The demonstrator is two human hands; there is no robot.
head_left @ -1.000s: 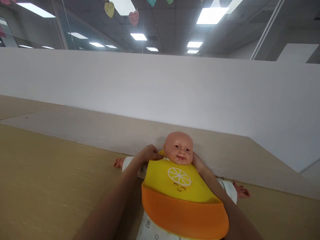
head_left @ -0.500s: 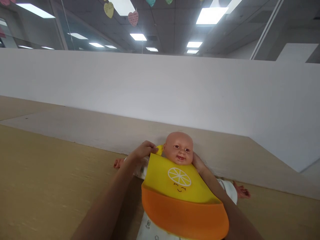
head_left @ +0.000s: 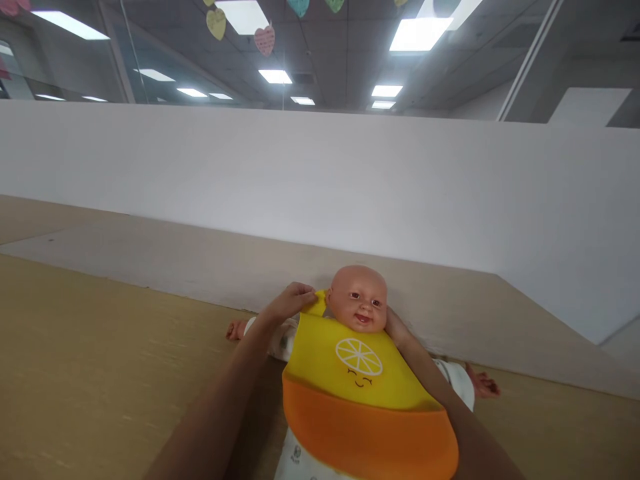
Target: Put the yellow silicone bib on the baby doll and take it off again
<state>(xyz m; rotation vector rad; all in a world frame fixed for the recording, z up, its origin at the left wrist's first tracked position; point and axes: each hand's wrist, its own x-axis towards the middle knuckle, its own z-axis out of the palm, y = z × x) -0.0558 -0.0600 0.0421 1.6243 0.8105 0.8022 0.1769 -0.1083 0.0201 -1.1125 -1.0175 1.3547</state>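
Note:
A bald baby doll (head_left: 359,293) lies face up, its arms spread to both sides. Over its chest lies a yellow bib (head_left: 325,347) with a lemon slice print and an orange catch pocket (head_left: 370,433). My left hand (head_left: 295,299) pinches the bib's yellow neck strap (head_left: 316,304) beside the doll's head. On the other side, my right hand (head_left: 395,327) reaches in behind the doll's neck; its fingers are hidden by the head and bib. White printed clothing (head_left: 295,457) shows below the bib.
The doll lies on a yellowish-tan surface (head_left: 100,347). Beyond its head is a pale grey strip (head_left: 200,257) and a white low wall (head_left: 300,173). Glass above the wall carries paper hearts (head_left: 265,40).
My left hand has shifted very slightly, and more of the yellow strap shows beside the doll's head. The right hand stays behind the neck. The view has tipped up a touch.

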